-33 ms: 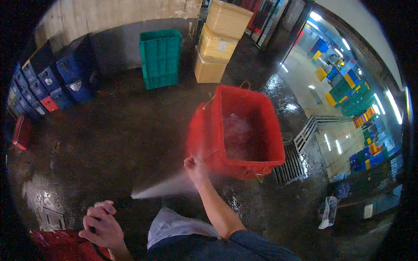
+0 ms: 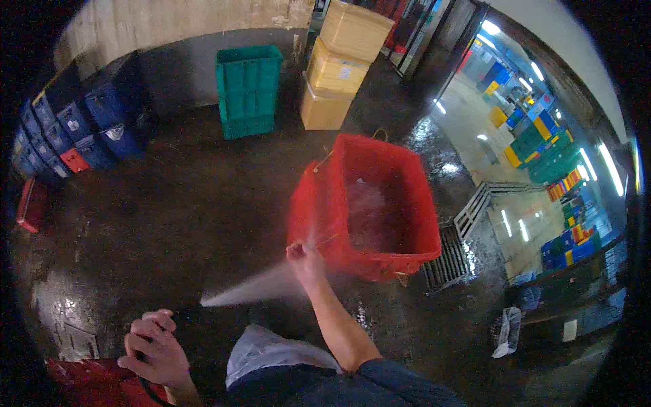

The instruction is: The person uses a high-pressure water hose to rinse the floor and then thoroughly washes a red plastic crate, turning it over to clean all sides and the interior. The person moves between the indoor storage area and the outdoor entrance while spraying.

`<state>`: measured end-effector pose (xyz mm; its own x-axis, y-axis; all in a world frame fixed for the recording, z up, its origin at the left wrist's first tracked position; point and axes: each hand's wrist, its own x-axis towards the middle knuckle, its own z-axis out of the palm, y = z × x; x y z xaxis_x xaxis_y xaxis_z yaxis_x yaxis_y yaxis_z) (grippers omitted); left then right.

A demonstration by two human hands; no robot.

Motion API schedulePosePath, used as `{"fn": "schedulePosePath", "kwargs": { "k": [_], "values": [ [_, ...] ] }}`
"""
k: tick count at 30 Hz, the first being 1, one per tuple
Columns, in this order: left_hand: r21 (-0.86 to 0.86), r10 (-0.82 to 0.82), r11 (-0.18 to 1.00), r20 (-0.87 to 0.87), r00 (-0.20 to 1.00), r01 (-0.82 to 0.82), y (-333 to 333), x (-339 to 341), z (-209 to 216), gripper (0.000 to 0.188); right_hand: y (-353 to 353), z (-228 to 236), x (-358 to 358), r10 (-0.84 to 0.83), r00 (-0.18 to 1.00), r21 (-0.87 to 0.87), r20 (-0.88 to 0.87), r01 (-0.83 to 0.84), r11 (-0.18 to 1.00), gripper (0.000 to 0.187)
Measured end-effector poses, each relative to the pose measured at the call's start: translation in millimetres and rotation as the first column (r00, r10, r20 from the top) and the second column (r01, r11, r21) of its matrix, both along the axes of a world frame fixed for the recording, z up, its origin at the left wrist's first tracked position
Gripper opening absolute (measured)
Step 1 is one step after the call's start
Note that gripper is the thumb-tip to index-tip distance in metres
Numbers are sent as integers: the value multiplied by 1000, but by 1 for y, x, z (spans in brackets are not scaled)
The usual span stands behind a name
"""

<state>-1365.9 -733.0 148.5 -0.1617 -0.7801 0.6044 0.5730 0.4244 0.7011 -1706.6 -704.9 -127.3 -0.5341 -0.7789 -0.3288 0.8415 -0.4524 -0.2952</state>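
Observation:
My left hand [image 2: 157,347] is closed around a dark spray gun, mostly lost against the wet floor; a black hose [image 2: 150,392] runs down below the hand. From its tip a fan of water [image 2: 254,288] shoots rightward onto the side of a big red tub [image 2: 393,264]. The tub is tilted, its mouth turned toward the upper right, with a wet, murky interior. My right hand [image 2: 308,263] grips a rope handle [image 2: 327,239] at the tub's near left side, fingers curled, right beside the spray.
A tall green crate [image 2: 248,91] and stacked tan boxes [image 2: 332,78] stand by the wall. Blue bins [image 2: 88,129] line the left. A floor grate [image 2: 447,258] lies right of the tub. A red container [image 2: 102,381] is below my left hand. Wet floor surrounds everything.
My left hand and the spray's starting point sit very slightly higher and to the left. The tub and my right hand stay almost the same.

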Motion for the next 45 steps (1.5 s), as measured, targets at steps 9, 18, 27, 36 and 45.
{"fn": "schedulePosePath", "kwargs": {
  "k": [9,18,27,36,45],
  "values": [
    [101,-122,984,-202,972,145,-90,-49,5,56,50,34,-122,565,-311,18,-765,865,501,31],
    [-101,-260,965,-275,926,241,-162,-62,18,53,95,21,-95,915,-212,443,-344,822,357,57],
    [-151,-285,957,-332,899,248,-125,-99,35,58,106,41,-105,865,-330,532,-377,687,494,53],
    [-186,-529,848,-235,815,496,-55,-149,34,51,178,4,-210,799,-403,390,-447,716,579,30],
    [236,-151,949,-241,959,208,16,-180,41,58,188,14,-213,793,186,683,-580,642,349,37]
  ]
}}
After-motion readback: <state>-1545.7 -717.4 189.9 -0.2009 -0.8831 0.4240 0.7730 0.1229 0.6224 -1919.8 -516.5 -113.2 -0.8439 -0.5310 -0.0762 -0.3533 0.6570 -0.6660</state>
